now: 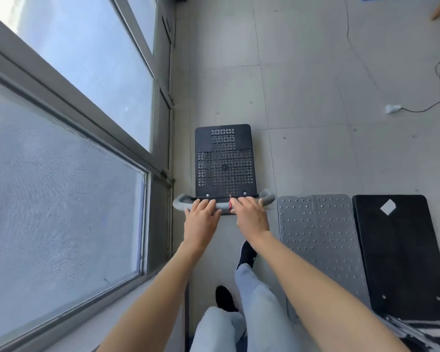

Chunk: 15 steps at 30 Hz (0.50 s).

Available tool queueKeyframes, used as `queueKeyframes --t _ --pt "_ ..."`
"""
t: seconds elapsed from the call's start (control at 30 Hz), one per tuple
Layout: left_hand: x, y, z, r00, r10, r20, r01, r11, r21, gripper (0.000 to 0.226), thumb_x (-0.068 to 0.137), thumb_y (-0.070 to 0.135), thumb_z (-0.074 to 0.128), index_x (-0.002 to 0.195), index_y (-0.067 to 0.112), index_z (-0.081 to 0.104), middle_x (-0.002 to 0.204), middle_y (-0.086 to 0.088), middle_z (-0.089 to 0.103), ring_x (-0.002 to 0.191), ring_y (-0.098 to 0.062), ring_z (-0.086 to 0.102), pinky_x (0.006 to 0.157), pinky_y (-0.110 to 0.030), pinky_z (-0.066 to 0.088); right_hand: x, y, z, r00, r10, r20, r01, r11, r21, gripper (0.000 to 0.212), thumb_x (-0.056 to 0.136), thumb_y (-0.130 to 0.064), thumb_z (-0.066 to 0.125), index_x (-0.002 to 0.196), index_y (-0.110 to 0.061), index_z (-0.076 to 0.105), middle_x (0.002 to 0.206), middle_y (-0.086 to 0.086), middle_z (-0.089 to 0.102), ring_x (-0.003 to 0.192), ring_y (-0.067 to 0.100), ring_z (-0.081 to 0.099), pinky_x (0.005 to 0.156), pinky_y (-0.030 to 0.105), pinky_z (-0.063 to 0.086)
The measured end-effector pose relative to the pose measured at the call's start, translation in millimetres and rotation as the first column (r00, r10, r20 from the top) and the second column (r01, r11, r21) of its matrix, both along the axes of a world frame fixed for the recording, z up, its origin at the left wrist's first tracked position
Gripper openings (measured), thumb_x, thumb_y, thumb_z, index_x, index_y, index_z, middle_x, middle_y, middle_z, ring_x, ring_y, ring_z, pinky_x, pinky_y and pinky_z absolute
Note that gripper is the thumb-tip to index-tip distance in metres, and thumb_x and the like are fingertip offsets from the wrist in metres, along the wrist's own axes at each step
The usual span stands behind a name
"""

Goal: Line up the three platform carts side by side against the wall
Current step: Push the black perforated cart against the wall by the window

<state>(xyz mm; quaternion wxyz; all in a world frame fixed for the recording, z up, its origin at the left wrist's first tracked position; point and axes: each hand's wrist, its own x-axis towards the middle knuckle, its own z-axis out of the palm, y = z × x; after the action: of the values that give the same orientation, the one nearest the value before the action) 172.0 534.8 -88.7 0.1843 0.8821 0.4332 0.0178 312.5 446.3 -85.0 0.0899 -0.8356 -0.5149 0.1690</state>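
Left hand (202, 212) and right hand (249, 214) both grasp the handle (267, 197) of the perforated cart (225, 161), its long deck pointing straight ahead beside the window wall (160, 148), forward of the grey cart (320, 237) and black cart (396, 250) at right.

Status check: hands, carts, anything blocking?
Left grip and right grip both hold the handle of the perforated cart. It sits beside the window wall, ahead of the grey cart and black cart. Nothing visible in its way.

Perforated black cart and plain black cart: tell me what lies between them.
Head view: the grey studded cart lies between them, beside the plain black cart and nearer the person than the perforated black cart.
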Motion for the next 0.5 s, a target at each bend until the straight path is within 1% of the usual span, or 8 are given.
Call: queueKeyframes --t 0.1,0.2,0.27,0.4,0.47,0.5 --pt "19 21 -2 1.0 0.017 0.021 -0.017 0.999 0.028 0.024 0.089 0.03 0.061 0.108 0.016 0.063 0.102 0.002 0.063 0.104 -0.026 0.054 0.082 -0.048 0.043 21 24 0 1.0 0.01 0.008 -0.01 1.0 0.021 0.015 0.089 -0.018 0.063 0.104 -0.021 0.062 0.095 0.0 0.067 0.097 0.028 0.06 0.086 0.049 0.045" --pt "41 48 -2 0.999 0.025 0.023 -0.026 1.0 0.011 0.021 0.089 0.029 0.062 0.105 0.017 0.063 0.102 0.002 0.064 0.104 -0.025 0.054 0.08 -0.046 0.041 43 54 0 1.0 -0.015 -0.018 0.015 1.0 0.025 0.013 0.088 -0.016 0.064 0.101 -0.02 0.065 0.093 0.001 0.068 0.096 0.029 0.06 0.086 0.049 0.045" --pt "54 70 -3 1.0 0.018 0.025 -0.018 1.0 -0.011 0.022 0.089 0.032 0.058 0.104 0.016 0.063 0.101 0.002 0.064 0.104 -0.026 0.054 0.079 -0.047 0.044 56 73 -2 1.0 -0.019 -0.016 0.019 0.999 0.026 0.015 0.088 -0.015 0.064 0.103 -0.02 0.064 0.094 0.001 0.067 0.099 0.029 0.059 0.089 0.05 0.044" --pt "82 116 -1 0.997 0.05 0.059 -0.046 0.997 -0.068 0.039 0.087 0.043 0.042 0.104 0.016 0.064 0.098 0.0 0.065 0.104 -0.028 0.054 0.083 -0.05 0.046 77 114 -10 0.998 -0.062 0.001 0.062 0.996 0.064 0.017 0.085 -0.014 0.067 0.1 -0.021 0.062 0.095 -0.002 0.065 0.1 0.027 0.057 0.093 0.054 0.041" --pt "91 134 -2 0.996 0.054 0.071 -0.049 0.996 -0.073 0.039 0.088 0.043 0.042 0.106 0.016 0.064 0.101 0.001 0.064 0.107 -0.028 0.053 0.085 -0.052 0.045 85 134 -12 0.998 -0.06 0.017 0.059 0.997 0.051 0.02 0.085 -0.013 0.068 0.103 -0.02 0.062 0.098 -0.001 0.066 0.103 0.027 0.057 0.093 0.053 0.041" --pt "94 144 -3 0.996 0.051 0.076 -0.046 0.997 -0.068 0.037 0.089 0.041 0.045 0.109 0.016 0.064 0.103 0.001 0.064 0.109 -0.028 0.053 0.086 -0.053 0.044 90 145 -12 0.998 -0.062 0.027 0.061 0.998 0.031 0.023 0.084 -0.013 0.069 0.105 -0.02 0.062 0.1 0.0 0.066 0.104 0.027 0.057 0.093 0.053 0.041"
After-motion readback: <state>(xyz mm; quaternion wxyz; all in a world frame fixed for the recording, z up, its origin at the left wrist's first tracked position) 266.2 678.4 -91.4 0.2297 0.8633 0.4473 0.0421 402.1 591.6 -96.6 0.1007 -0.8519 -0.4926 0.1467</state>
